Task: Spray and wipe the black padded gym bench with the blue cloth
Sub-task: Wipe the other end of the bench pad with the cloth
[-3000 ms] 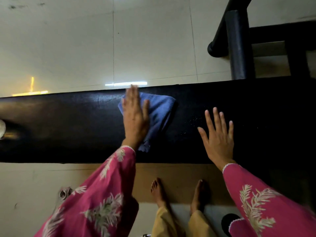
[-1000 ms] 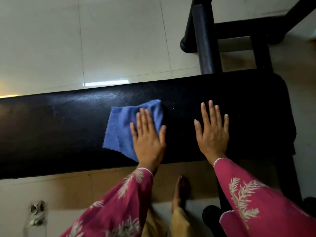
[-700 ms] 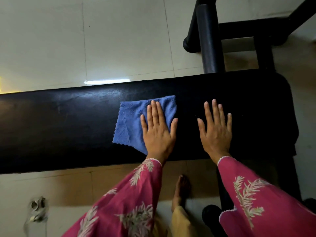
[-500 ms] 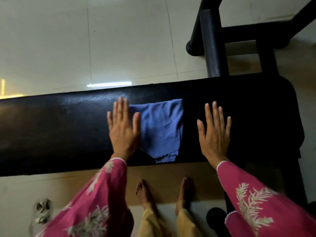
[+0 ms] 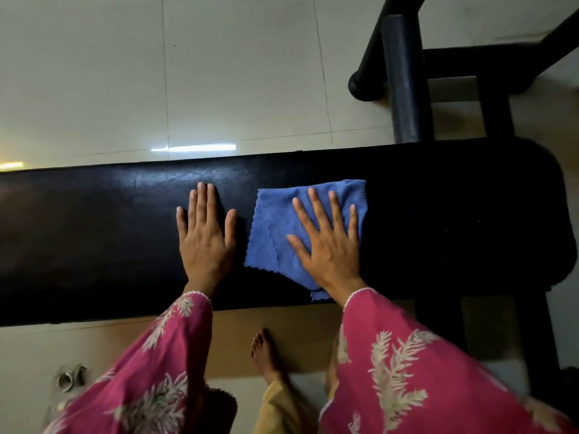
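Observation:
The black padded gym bench (image 5: 94, 233) runs across the view from left to right. On its right half lies the blue cloth (image 5: 272, 233), folded and flat. My right hand (image 5: 329, 242) presses flat on the cloth with fingers spread straight. To the left of the cloth, my left hand (image 5: 203, 236) rests flat on the bare pad, fingers straight, a small gap away from the cloth's edge. No spray bottle is in view.
A black metal frame with a padded roller (image 5: 404, 79) stands behind the bench's right end. Beyond the bench is pale tiled floor (image 5: 238, 73). My bare foot (image 5: 266, 355) stands in front of the bench. A small metal object (image 5: 70, 375) lies on the floor at lower left.
The cloth passed from under my left hand to under my right hand. My left hand now lies on bare pad to the cloth's left, and the cloth sits further right.

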A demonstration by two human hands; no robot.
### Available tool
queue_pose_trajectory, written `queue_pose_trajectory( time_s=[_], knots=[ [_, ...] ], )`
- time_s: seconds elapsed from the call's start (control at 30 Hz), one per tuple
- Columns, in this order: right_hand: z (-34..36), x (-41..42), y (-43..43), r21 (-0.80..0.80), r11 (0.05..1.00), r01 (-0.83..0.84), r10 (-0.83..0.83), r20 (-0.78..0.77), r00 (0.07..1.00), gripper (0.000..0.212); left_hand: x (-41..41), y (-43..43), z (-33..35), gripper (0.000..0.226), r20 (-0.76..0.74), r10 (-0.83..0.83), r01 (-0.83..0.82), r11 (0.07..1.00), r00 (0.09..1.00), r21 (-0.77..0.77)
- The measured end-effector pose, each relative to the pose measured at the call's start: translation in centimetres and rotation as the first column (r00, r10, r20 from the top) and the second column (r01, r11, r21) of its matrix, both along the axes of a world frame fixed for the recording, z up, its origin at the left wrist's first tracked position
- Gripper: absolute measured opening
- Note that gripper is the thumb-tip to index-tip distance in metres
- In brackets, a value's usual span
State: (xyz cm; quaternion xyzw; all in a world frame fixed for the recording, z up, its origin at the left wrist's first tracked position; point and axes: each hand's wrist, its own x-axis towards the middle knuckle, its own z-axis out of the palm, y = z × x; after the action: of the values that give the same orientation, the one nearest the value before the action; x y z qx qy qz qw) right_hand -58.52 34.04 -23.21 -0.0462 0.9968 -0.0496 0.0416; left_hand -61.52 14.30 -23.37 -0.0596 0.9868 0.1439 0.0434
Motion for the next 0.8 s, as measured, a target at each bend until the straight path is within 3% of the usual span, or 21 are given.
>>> queue_pose_trajectory(
  time_s=[0.07,0.2,0.33,0.4,0.47,0.6,0.73,0.8],
  knots=[
    [-0.1,-0.7,2.0,0.017,0.998,-0.061,0.061,-0.022,0.998,0.059,0.0,0.2,0.1,0.071,-0.001,0.021,-0.021,1.0,1.0,0.009],
    [0.3,-1.4,3.3,0.002,0.986,0.169,-0.169,-0.045,0.985,0.06,-0.6,2.6,1.0,0.07,-0.033,0.033,-0.031,0.996,0.999,0.078],
    [0.4,-1.5,8.0,0.038,0.999,-0.036,0.036,-0.014,0.999,0.061,-2.3,7.6,1.6,0.064,-0.084,-0.045,0.057,0.987,0.995,0.149],
    [0.4,-1.8,10.9,0.046,0.992,0.114,-0.113,-0.03,0.993,0.063,-2.9,9.4,1.3,0.068,-0.046,-0.021,0.029,0.984,0.999,0.176],
    [0.3,-1.4,11.0,0.048,0.971,0.236,-0.233,-0.05,0.971,0.063,-3.1,10.4,0.5,0.071,-0.001,-0.032,0.032,0.994,0.999,0.106],
    [0.4,-1.6,11.5,0.026,0.997,0.066,-0.065,-0.024,0.998,0.062,-3.0,10.6,-0.4,0.071,0.025,-0.066,0.066,0.998,0.998,-0.02],
    [0.1,-3.8,10.9,-0.01,0.931,0.364,-0.363,-0.1,0.926,0.06,-2.9,10.8,-0.4,0.07,0.025,-0.063,0.064,0.998,0.998,-0.023],
    [-0.1,-3.8,9.8,0.011,0.954,0.299,-0.297,-0.094,0.95,0.061,-2.8,11.0,-0.4,0.068,0.018,-0.051,0.051,0.999,0.999,-0.019]
  ],
)
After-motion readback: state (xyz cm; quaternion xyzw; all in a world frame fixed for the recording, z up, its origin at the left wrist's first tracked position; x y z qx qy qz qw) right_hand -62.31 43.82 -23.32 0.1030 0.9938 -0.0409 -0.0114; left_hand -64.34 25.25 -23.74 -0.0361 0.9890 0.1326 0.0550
